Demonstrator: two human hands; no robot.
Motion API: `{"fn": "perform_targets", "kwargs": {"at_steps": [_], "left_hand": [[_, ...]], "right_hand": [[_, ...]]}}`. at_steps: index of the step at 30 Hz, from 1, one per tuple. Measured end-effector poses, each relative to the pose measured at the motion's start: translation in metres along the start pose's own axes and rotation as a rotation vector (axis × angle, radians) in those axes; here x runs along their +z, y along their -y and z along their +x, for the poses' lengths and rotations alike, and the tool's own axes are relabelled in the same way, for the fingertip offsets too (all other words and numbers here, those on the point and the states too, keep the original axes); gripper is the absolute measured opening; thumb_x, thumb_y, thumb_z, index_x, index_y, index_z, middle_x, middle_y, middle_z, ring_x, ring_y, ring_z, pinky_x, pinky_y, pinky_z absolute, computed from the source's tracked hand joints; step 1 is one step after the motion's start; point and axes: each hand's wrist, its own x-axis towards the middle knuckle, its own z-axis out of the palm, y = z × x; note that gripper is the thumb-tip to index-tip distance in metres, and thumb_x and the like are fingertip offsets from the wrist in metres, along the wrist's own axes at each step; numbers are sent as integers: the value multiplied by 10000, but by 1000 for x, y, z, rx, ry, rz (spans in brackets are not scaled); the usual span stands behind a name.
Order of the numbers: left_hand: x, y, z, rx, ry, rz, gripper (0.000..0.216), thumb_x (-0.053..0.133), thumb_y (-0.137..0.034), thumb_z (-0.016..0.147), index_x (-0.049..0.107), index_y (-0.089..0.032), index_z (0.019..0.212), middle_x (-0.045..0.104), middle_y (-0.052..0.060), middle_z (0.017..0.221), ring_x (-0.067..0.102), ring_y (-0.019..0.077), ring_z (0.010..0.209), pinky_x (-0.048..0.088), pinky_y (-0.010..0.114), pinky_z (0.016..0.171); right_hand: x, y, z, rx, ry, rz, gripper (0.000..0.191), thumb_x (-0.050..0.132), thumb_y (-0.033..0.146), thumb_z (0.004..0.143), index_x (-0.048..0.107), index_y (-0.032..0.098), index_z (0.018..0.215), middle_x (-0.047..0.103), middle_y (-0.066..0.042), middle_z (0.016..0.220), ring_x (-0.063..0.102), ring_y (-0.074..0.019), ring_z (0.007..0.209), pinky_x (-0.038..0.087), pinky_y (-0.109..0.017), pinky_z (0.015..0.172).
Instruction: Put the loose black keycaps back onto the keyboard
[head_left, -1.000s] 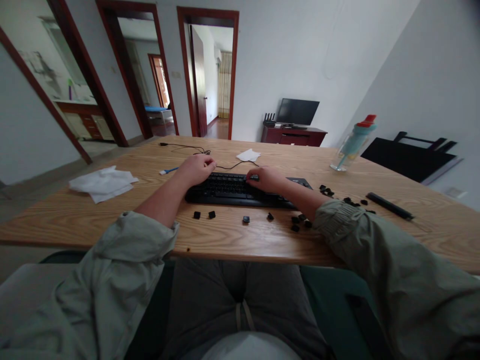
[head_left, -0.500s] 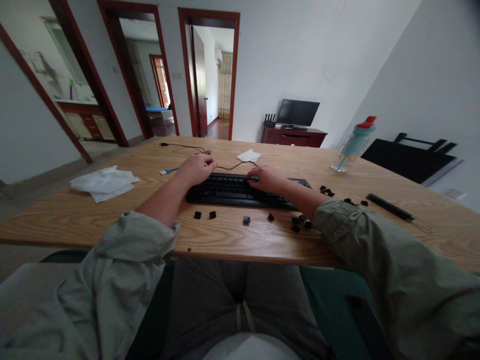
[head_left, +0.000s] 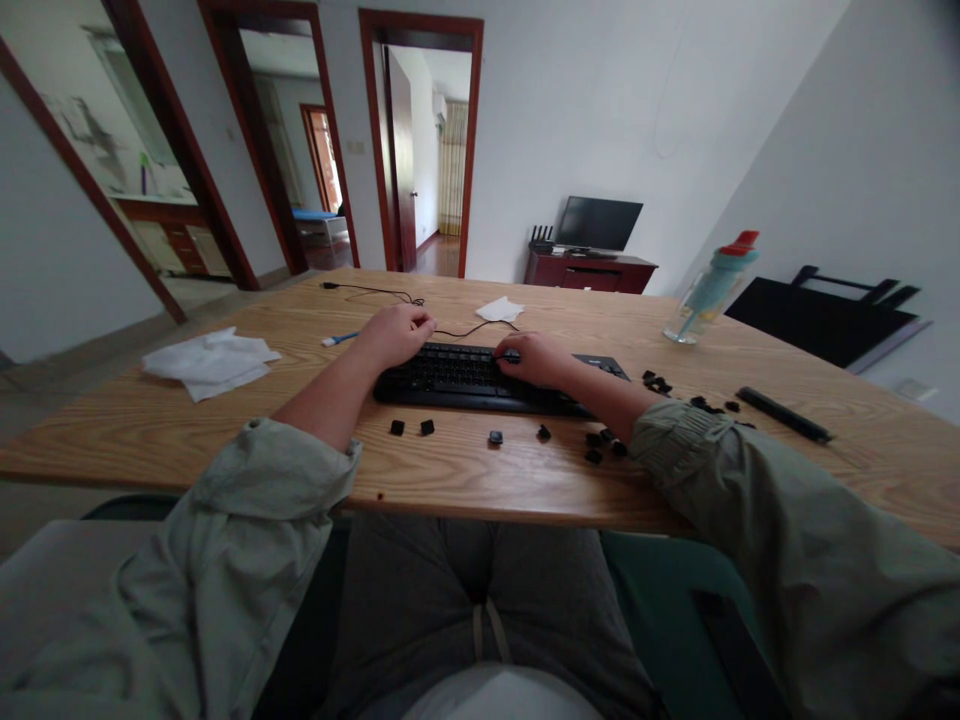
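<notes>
A black keyboard (head_left: 457,378) lies on the wooden table, with some of its keys covered by my hands. Over its upper left corner is my left hand (head_left: 397,335), fingers curled in and tips together; whatever they may hold is too small to see. My right hand (head_left: 534,360) rests on the keyboard right of its middle, fingers bent and closed, the thumb tip at the keys. What is between those fingertips is hidden. Loose black keycaps lie in front of the keyboard, among them one keycap (head_left: 496,438), and more keycaps (head_left: 657,383) lie to its right.
A crumpled white tissue (head_left: 210,365) lies at the left, a smaller tissue (head_left: 499,309) behind the keyboard. A blue-handled brush (head_left: 341,339) is beside my left wrist. A cable (head_left: 375,291) runs behind. At the right are a bottle (head_left: 709,295) and a black bar (head_left: 784,415).
The view has shifted very slightly. Both hands keep almost the same place and pose over the keyboard, and the loose keycaps lie as before.
</notes>
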Motion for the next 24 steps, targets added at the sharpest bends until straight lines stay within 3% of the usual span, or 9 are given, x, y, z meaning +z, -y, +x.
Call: {"fn": "perform_targets", "kwargs": {"at_steps": [7,15,24], "left_hand": [[0,0,0,-11,10,3,403,490,-439,903,771,-163,989,758,107,948,655,243,824,465,333,722],[1,0,0,1,9,12,414,478,-446,909,770,-167,1001,759,103,975,655,242,850,466,329,739],[2,1,1,0,10,-10,385,491,-431,909,767,-171,973,758,100,952,656,239,841,463,326,729]], "right_hand": [[-5,1,-1,-72,28,-2,243,586,244,909,767,188,1061,754,-89,1113,685,-214,998,494,-303,922],[-8,3,-1,-7,55,-29,307,599,251,889,745,220,1158,761,-79,1083,690,-232,972,508,-321,876],[-10,4,0,-26,57,2,287,616,217,874,747,202,1129,760,-72,1090,687,-225,986,504,-316,893]]}}
